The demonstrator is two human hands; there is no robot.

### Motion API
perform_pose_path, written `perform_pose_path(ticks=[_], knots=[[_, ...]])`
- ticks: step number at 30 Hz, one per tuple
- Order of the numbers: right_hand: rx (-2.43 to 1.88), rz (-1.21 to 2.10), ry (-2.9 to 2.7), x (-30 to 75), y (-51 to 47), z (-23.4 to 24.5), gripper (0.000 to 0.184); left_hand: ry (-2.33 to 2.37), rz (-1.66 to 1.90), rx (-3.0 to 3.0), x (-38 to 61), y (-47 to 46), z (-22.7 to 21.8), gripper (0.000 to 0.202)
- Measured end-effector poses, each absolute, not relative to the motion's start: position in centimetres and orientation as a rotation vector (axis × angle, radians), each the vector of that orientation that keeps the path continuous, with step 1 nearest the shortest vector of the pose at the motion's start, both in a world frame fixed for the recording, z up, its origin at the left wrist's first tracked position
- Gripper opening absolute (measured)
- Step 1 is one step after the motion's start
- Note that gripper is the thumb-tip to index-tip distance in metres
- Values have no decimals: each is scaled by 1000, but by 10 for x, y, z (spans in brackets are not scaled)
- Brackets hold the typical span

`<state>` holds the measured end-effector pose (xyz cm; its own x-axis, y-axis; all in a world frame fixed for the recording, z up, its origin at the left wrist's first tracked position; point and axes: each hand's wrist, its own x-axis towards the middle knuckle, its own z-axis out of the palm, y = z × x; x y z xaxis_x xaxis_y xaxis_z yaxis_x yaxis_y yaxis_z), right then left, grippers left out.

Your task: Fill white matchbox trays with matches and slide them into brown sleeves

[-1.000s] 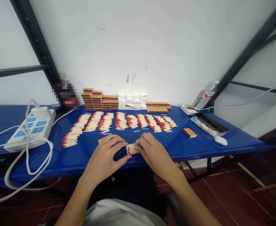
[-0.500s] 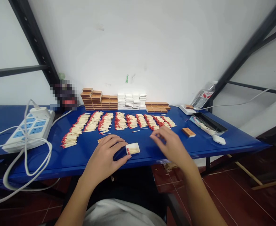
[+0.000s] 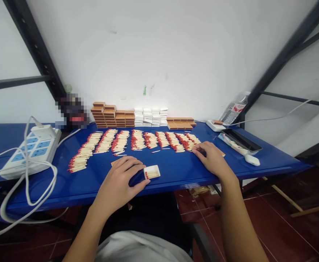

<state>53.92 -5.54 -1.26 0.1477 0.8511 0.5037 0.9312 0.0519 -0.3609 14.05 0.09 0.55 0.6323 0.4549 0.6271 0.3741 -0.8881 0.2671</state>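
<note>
Near the front edge of the blue table, my left hand (image 3: 121, 182) grips a small white matchbox tray (image 3: 156, 173) by its left end, thumb in front and fingers behind. Several red-tipped matches (image 3: 150, 174) lie inside the tray. My right hand (image 3: 210, 158) is at the near edge of the rightmost match pile (image 3: 188, 141), its thumb and fingertips brought together; whatever they pinch is too small to make out. A brown matchbox sleeve (image 3: 222, 153) is mostly hidden behind that hand. Another brown piece (image 3: 113, 164) peeks out behind my left hand.
More match piles (image 3: 103, 142) spread across the table. Brown matchbox sleeves (image 3: 110, 116) and white trays (image 3: 151, 118) are stacked along the wall. A power strip (image 3: 34, 153) with looped cables sits left; a black tray (image 3: 245, 140), white-ended object (image 3: 252, 160) and bottle (image 3: 234, 109) stand right.
My right hand has moved right, from over the open table to the rightmost match pile, now covering most of the loose brown matchbox. My left hand stays on the tray.
</note>
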Motion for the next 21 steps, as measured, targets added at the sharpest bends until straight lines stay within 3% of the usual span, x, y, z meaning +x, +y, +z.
perform_pose_path(ticks=[21], knots=[[-1828,-145,-1726,540,-55,-11,27,690,1098,2732,140,1,6,24]])
